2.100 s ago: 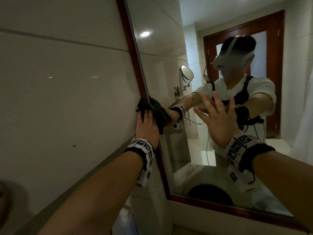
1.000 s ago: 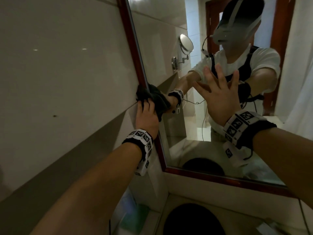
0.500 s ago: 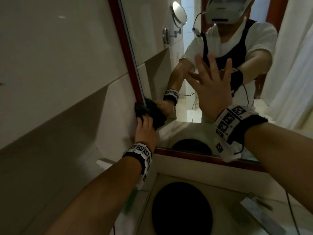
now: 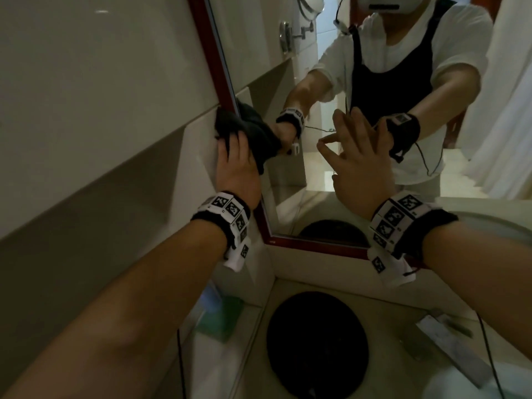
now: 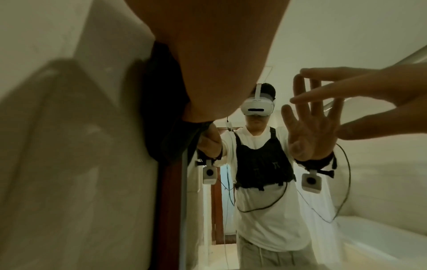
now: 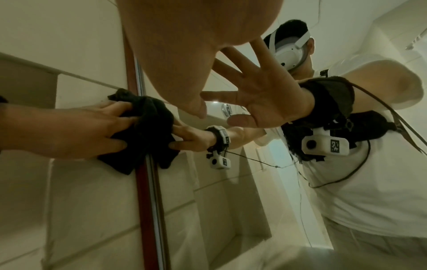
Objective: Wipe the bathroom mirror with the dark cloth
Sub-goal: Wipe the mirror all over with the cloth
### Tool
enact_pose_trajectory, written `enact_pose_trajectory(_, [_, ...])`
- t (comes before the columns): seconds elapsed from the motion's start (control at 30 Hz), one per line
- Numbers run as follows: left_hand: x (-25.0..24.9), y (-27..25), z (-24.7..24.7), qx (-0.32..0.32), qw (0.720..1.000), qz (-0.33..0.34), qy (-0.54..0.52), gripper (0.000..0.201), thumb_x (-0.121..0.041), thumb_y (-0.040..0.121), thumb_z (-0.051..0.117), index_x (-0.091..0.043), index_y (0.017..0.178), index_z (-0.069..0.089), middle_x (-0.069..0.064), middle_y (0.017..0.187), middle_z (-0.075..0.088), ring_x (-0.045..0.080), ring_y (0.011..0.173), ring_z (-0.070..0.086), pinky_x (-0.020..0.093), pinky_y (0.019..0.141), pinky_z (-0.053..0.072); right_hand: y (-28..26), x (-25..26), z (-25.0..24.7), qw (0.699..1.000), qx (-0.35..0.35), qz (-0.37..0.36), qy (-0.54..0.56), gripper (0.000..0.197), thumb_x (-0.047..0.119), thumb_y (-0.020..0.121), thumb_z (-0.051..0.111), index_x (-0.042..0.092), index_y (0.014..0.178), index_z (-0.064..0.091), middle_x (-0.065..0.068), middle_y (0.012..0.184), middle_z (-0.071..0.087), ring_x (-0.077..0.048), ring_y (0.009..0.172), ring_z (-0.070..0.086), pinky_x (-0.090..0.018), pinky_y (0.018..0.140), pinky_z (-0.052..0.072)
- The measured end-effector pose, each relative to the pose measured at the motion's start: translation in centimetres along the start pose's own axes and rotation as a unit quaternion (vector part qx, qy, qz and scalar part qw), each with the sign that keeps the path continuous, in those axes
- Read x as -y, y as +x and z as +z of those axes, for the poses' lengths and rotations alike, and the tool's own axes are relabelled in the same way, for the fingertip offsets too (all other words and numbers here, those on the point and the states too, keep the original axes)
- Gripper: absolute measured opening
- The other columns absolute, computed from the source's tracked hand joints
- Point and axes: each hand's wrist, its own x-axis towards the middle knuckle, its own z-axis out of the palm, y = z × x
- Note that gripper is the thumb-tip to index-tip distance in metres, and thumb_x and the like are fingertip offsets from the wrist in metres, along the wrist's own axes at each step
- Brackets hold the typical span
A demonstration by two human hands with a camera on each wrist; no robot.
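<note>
The mirror (image 4: 212, 54) has a red-brown frame and hangs on a tiled wall. A bunched dark cloth (image 4: 230, 122) lies against its left edge, overlapping frame and glass. My left hand (image 4: 236, 165) grips the cloth from below and presses it to the mirror. The right wrist view shows the left hand's fingers (image 6: 120, 109) curled into the dark cloth (image 6: 145, 131). My right hand (image 4: 359, 159) lies flat on the glass to the right, fingers spread, holding nothing. In the left wrist view the cloth (image 5: 159, 113) is mostly hidden behind my palm.
Below the mirror a counter holds a round black basin (image 4: 316, 344). A flat grey object (image 4: 443, 341) lies to its right and a green item (image 4: 218, 321) sits at the counter's left. The tiled wall (image 4: 100, 110) runs close along my left arm.
My left hand has slid the cloth down the mirror's left edge toward the bottom corner. The right hand stays flat on the glass, lower than before. The head view has tilted down.
</note>
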Motion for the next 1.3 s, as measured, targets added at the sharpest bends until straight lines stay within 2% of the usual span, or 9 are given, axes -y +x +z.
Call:
enact_pose_trajectory(0.1, [-0.4, -0.3, 0.8, -0.010, 1.000, 0.001, 0.003, 0.066, -0.038, 0.094, 0.035, -0.009, 0.153, 0.026, 0.021, 0.159, 0.009, 0.038, 0.146, 0.010, 0.053, 0.120, 0.004, -1.4, 0.7, 1.1, 1.000, -0.003, -0.019, 0.022, 0.066, 0.019, 0.081, 0.066, 0.023, 0.144, 0.046, -0.018, 0.163, 0.011, -0.042, 0.150, 0.007, -0.068, 0.113, 0.012])
enact_pose_trajectory(0.23, [-2.5, -2.4, 3.6, 0.040, 0.999, 0.026, 0.009, 0.064, -0.036, 0.097, 0.029, -0.007, 0.154, 0.021, 0.022, 0.159, 0.006, 0.039, 0.146, 0.007, 0.053, 0.120, 0.003, -3.7, 1.9, 3.2, 0.997, -0.013, -0.036, 0.060, 0.056, 0.015, 0.081, 0.063, 0.018, 0.136, 0.055, -0.018, 0.160, 0.023, -0.039, 0.146, 0.025, -0.060, 0.111, 0.025])
enact_pose_trajectory(0.47, [-8.0, -8.5, 10.5, 0.145, 0.987, 0.068, 0.006, 0.068, -0.040, 0.098, 0.030, -0.006, 0.155, 0.014, 0.020, 0.159, 0.001, 0.040, 0.145, 0.001, 0.054, 0.119, 0.004, -6.7, 2.8, 5.6, 0.994, 0.064, -0.045, 0.081, 0.042, 0.020, 0.081, 0.063, 0.016, 0.123, 0.065, -0.014, 0.155, 0.037, -0.038, 0.125, 0.047, -0.048, 0.093, 0.041])
enact_pose_trajectory(0.6, [-10.5, -10.3, 12.5, 0.138, 0.986, 0.047, -0.084, 0.058, -0.031, 0.099, 0.033, -0.005, 0.150, 0.030, 0.017, 0.156, 0.021, 0.035, 0.143, 0.020, 0.048, 0.119, 0.018, -8.6, 2.4, 7.3, 0.989, 0.085, -0.060, 0.102, 0.037, 0.015, 0.081, 0.065, 0.010, 0.118, 0.067, -0.017, 0.146, 0.046, -0.039, 0.114, 0.052, -0.048, 0.086, 0.043])
enact_pose_trajectory(0.7, [-11.5, -11.3, 13.4, 0.140, 0.973, 0.024, -0.184, 0.049, -0.025, 0.094, 0.050, -0.007, 0.139, 0.051, 0.014, 0.148, 0.041, 0.033, 0.136, 0.038, 0.045, 0.113, 0.032, -10.1, 2.5, 8.7, 0.985, 0.102, -0.058, 0.127, 0.037, 0.008, 0.076, 0.066, 0.005, 0.113, 0.068, -0.020, 0.134, 0.054, -0.042, 0.100, 0.056, -0.046, 0.072, 0.047])
enact_pose_trajectory(0.8, [-12.6, -12.4, 15.1, 0.195, 0.951, 0.051, -0.233, 0.059, -0.025, 0.096, 0.045, -0.008, 0.150, 0.031, 0.015, 0.158, 0.020, 0.035, 0.144, 0.017, 0.047, 0.117, 0.018, -11.5, 2.5, 9.4, 0.981, 0.128, -0.042, 0.140, 0.036, 0.004, 0.075, 0.067, 0.002, 0.111, 0.068, -0.020, 0.121, 0.059, -0.040, 0.091, 0.058, -0.042, 0.065, 0.049])
enact_pose_trajectory(0.87, [-13.1, -12.8, 15.5, 0.206, 0.935, 0.032, -0.287, 0.062, -0.020, 0.094, 0.046, -0.007, 0.151, 0.027, 0.015, 0.159, 0.015, 0.036, 0.145, 0.012, 0.046, 0.117, 0.017, -12.2, 2.6, 9.7, 0.978, 0.146, -0.030, 0.146, 0.032, 0.005, 0.077, 0.068, 0.003, 0.109, 0.069, -0.016, 0.113, 0.061, -0.037, 0.086, 0.057, -0.038, 0.062, 0.049])
enact_pose_trajectory(1.17, [-16.1, -12.3, 15.0, 0.189, 0.872, -0.103, -0.439, 0.053, -0.010, 0.092, 0.051, -0.001, 0.143, 0.038, 0.022, 0.147, 0.027, 0.041, 0.133, 0.026, 0.044, 0.115, 0.025, -15.0, 2.5, 11.0, 0.965, 0.190, 0.012, 0.179, 0.027, 0.011, 0.083, 0.065, 0.011, 0.110, 0.070, -0.008, 0.102, 0.060, -0.030, 0.082, 0.058, -0.032, 0.054, 0.044])
enact_pose_trajectory(1.3, [-18.4, -13.4, 12.5, 0.166, 0.865, -0.053, -0.470, 0.058, -0.008, 0.085, 0.061, -0.005, 0.140, 0.045, 0.021, 0.143, 0.033, 0.040, 0.130, 0.029, 0.043, 0.108, 0.034, -16.1, 2.0, 10.8, 0.960, 0.219, 0.027, 0.169, 0.025, 0.015, 0.088, 0.060, 0.012, 0.111, 0.069, -0.006, 0.101, 0.059, -0.029, 0.084, 0.058, -0.030, 0.053, 0.042])
